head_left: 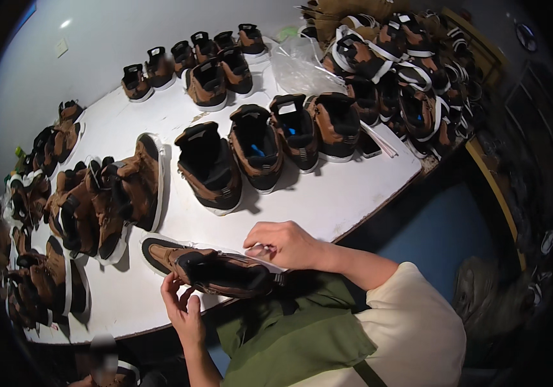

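Note:
A brown and black shoe (pixel 225 274) with a white sole lies at the table's near edge, its toe pointing left and its dark opening facing up. My left hand (pixel 185 309) grips its near side close to the toe, fingertips against the upper and thumb below. On the shoe's far side, by the heel half, my right hand (pixel 283 245) is closed in a pinch. Something small and shiny shows at those fingers, too small to name. The shoe's far sole edge is partly hidden behind the right hand.
Several similar shoes (pixel 209 168) stand in a row beyond my hands on the white table (pixel 302 206). More shoes (pixel 106 200) lean together at left, others (pixel 205 84) stand at the back. A shoe pile (pixel 418 97), clear plastic bag (pixel 305 64) and phone (pixel 370 147) are at right.

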Tool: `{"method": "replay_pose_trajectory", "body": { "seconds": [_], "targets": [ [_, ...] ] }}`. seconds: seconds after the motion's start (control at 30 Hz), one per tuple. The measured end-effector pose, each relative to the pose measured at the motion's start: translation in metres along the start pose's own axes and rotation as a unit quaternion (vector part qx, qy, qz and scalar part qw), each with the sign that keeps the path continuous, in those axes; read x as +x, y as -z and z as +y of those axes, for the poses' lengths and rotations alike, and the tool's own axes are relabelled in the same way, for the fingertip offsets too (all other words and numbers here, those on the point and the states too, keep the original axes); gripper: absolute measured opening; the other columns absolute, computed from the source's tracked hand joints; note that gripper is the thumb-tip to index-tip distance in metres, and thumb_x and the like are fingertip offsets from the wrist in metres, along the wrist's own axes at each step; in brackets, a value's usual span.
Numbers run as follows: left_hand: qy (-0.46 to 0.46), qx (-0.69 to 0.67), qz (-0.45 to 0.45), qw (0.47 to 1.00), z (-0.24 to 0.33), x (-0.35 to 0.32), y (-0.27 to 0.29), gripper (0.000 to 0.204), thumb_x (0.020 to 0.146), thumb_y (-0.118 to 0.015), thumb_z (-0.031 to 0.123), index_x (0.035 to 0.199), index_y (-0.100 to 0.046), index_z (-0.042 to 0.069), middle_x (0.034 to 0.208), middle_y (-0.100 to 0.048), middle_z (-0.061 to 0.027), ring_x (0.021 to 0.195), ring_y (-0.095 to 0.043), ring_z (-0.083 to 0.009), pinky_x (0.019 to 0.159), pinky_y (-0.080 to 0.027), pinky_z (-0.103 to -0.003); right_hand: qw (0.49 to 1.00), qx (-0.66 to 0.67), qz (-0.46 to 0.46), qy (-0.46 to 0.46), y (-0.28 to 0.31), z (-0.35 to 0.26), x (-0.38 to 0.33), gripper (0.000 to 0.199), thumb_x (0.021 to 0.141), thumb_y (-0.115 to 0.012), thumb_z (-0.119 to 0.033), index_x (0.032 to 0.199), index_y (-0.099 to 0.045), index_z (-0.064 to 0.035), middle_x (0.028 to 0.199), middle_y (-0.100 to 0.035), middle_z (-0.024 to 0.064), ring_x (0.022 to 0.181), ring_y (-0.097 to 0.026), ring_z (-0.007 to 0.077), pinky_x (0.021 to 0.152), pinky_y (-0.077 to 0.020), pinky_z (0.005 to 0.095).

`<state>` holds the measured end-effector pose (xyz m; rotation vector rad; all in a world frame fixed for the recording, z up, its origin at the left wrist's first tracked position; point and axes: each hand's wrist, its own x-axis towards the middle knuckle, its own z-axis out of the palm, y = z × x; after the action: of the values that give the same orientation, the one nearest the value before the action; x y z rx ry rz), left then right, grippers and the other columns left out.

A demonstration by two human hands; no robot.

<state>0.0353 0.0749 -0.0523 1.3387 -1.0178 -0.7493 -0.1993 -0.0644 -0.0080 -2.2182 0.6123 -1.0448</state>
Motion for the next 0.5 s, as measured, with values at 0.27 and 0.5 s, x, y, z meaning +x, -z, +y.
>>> {"method": "replay_pose_trajectory", "body": {
  "seconds": [0.27, 0.5],
  "targets": [
    [-0.066, 0.024, 0.034, 0.997, 0.007, 0.034, -0.045, 0.072, 0.087, -0.059, 0.022, 0.149, -0.027, 0.003, 0.147, -0.034, -0.0131, 0.133, -0.039, -0.0252, 0.109, -0.034, -0.041, 0.99, -0.058, 0.054, -0.117, 0.037, 0.045, -0.051, 0.008, 0.078, -0.074, -0.006, 0.079, -0.066, -0.0033, 0.079, -0.066, 0.0067, 0.068, -0.065, 0.0252, 0.06, -0.0504, 0.0325],
    [-0.063, 0.087, -0.001, 0.994, 0.012, 0.08, -0.029, 0.04, 0.083, -0.06, 0.002, 0.123, -0.058, -0.003, 0.113, -0.061, -0.0101, 0.105, -0.059, -0.0195, 0.097, -0.043, -0.029, 0.968, -0.149, 0.143, -0.145, 0.086, 0.072, -0.068, 0.008, 0.082, -0.074, -0.003, 0.083, -0.068, 0.0014, 0.081, -0.067, 0.0072, 0.066, -0.065, 0.0181, 0.059, -0.0513, 0.0283]
  ]
}}
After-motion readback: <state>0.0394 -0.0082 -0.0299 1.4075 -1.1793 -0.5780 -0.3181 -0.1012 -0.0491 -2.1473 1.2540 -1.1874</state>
